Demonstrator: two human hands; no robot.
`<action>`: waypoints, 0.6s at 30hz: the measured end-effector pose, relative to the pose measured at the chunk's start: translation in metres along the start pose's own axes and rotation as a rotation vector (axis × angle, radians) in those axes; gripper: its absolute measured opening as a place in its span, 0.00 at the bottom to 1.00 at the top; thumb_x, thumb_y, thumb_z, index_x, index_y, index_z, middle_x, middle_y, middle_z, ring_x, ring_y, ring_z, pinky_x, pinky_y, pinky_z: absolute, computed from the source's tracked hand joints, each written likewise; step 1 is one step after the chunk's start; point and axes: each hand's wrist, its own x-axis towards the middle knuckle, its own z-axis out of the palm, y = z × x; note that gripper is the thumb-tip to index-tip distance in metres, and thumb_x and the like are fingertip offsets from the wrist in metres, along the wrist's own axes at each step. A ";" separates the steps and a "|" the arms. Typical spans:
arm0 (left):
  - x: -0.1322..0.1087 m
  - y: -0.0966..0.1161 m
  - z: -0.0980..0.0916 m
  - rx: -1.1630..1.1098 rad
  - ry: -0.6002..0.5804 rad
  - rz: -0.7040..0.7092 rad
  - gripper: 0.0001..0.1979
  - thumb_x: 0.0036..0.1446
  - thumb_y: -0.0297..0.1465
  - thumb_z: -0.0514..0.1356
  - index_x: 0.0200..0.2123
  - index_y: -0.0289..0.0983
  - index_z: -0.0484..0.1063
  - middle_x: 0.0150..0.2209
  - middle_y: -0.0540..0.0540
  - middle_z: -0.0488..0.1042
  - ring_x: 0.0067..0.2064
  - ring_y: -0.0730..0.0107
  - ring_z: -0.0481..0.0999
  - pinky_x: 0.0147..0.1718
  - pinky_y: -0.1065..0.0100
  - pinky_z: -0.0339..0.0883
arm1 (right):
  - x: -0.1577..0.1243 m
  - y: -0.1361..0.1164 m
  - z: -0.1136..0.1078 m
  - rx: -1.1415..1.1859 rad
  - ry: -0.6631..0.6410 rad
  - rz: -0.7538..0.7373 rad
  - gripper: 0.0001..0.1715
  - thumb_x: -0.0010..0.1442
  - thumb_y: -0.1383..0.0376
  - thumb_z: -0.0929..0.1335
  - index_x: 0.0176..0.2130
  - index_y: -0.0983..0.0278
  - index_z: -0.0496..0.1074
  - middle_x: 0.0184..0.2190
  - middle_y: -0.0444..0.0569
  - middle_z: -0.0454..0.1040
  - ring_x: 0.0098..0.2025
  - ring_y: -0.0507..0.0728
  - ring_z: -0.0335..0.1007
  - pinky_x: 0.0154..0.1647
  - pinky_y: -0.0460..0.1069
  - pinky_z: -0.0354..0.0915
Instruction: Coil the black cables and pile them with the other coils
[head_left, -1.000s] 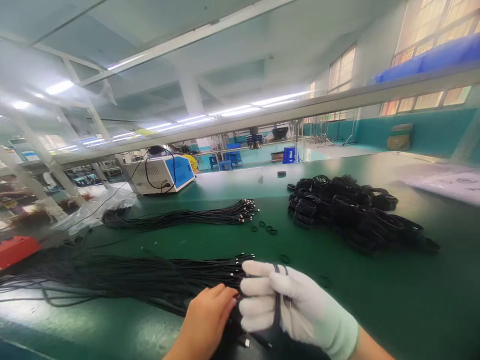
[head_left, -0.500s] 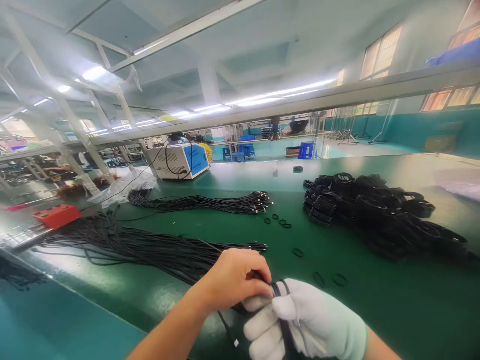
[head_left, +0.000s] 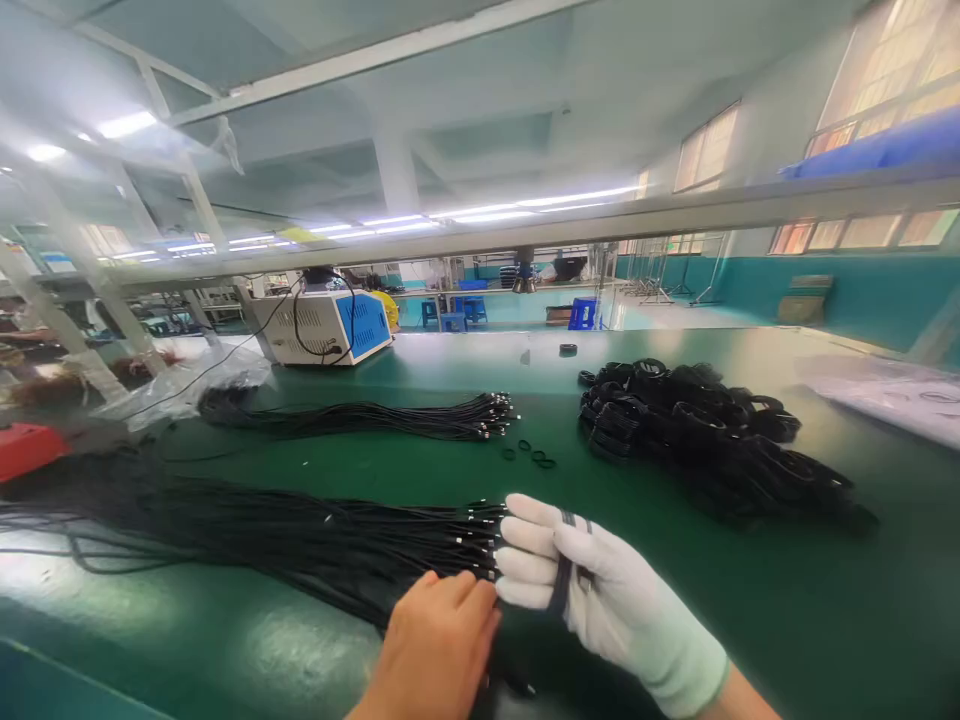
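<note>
My bare left hand [head_left: 442, 640] is closed, back up, at the near ends of a long bundle of black cables [head_left: 300, 520]; what its fingers hold is hidden. To its right my right hand [head_left: 607, 590], in a white glove, has its thumb folded over black bands [head_left: 561, 580] that lie across its fingers. The gloved fingertips point left, beside the cable ends with small metal plugs. Below the hands a dark cable piece is blurred. Farther back lies a second cable bundle [head_left: 390, 412], with several small black rings [head_left: 540, 458] near its tips.
A heap of black coiled cables [head_left: 697, 430] lies on the right of the green table [head_left: 420, 470]. A white and blue machine [head_left: 322, 325] stands at the back left, a red box [head_left: 28, 450] at the left edge. Plastic sheeting lies far right.
The view has swung right. My left hand has come away from the bands and moved down and left. My right hand has turned, its fingers now stretched further towards the cable ends.
</note>
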 end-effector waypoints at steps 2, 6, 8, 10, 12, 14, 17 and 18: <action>-0.007 0.017 0.006 0.057 0.083 0.090 0.08 0.55 0.24 0.51 0.27 0.38 0.67 0.25 0.51 0.71 0.24 0.69 0.68 0.26 0.66 0.52 | 0.001 0.002 -0.004 -0.052 0.055 -0.018 0.11 0.57 0.67 0.67 0.41 0.69 0.65 0.26 0.41 0.52 0.28 0.49 0.52 0.33 0.48 0.52; -0.005 0.032 0.000 0.097 0.156 0.163 0.07 0.54 0.25 0.55 0.24 0.38 0.63 0.22 0.53 0.69 0.22 0.70 0.66 0.24 0.66 0.49 | -0.005 0.012 -0.011 -0.242 0.263 0.088 0.16 0.55 0.67 0.69 0.44 0.68 0.67 0.32 0.48 0.67 0.35 0.53 0.65 0.41 0.52 0.58; -0.001 0.028 -0.018 0.101 0.117 0.189 0.07 0.54 0.29 0.59 0.25 0.39 0.64 0.24 0.53 0.70 0.24 0.70 0.66 0.26 0.66 0.50 | -0.010 0.018 -0.011 -0.320 0.284 0.208 0.17 0.54 0.66 0.71 0.44 0.68 0.68 0.35 0.52 0.70 0.39 0.56 0.67 0.43 0.53 0.59; 0.001 0.021 -0.040 0.097 0.051 0.209 0.08 0.54 0.32 0.61 0.26 0.39 0.65 0.26 0.54 0.71 0.26 0.71 0.67 0.26 0.67 0.50 | -0.014 0.023 -0.010 -0.338 0.168 0.329 0.15 0.54 0.65 0.70 0.41 0.71 0.70 0.34 0.53 0.71 0.38 0.56 0.67 0.42 0.53 0.60; 0.003 0.013 -0.058 0.034 -0.028 0.204 0.07 0.54 0.32 0.61 0.27 0.39 0.67 0.27 0.54 0.71 0.28 0.72 0.68 0.27 0.69 0.52 | -0.017 0.029 -0.010 -0.292 0.021 0.421 0.13 0.54 0.66 0.70 0.39 0.73 0.70 0.32 0.52 0.69 0.35 0.55 0.67 0.40 0.53 0.60; 0.005 0.005 -0.066 -0.132 -0.114 0.154 0.03 0.54 0.30 0.61 0.29 0.39 0.70 0.28 0.54 0.72 0.30 0.74 0.69 0.29 0.72 0.56 | -0.019 0.036 -0.010 -0.214 -0.052 0.484 0.14 0.54 0.65 0.70 0.38 0.73 0.69 0.31 0.52 0.68 0.34 0.55 0.68 0.39 0.55 0.60; 0.009 -0.004 -0.055 -0.491 -0.214 0.026 0.01 0.52 0.29 0.63 0.30 0.38 0.74 0.30 0.54 0.73 0.32 0.76 0.71 0.32 0.76 0.60 | -0.019 0.047 -0.014 -0.098 -0.067 0.560 0.16 0.51 0.63 0.71 0.37 0.71 0.67 0.28 0.48 0.64 0.32 0.55 0.67 0.39 0.55 0.60; 0.010 -0.006 -0.048 -0.609 -0.224 -0.019 0.01 0.51 0.29 0.63 0.30 0.37 0.75 0.30 0.53 0.74 0.33 0.75 0.71 0.32 0.76 0.61 | -0.018 0.050 -0.014 -0.058 -0.070 0.574 0.17 0.50 0.62 0.71 0.36 0.69 0.65 0.27 0.45 0.61 0.29 0.53 0.64 0.37 0.54 0.59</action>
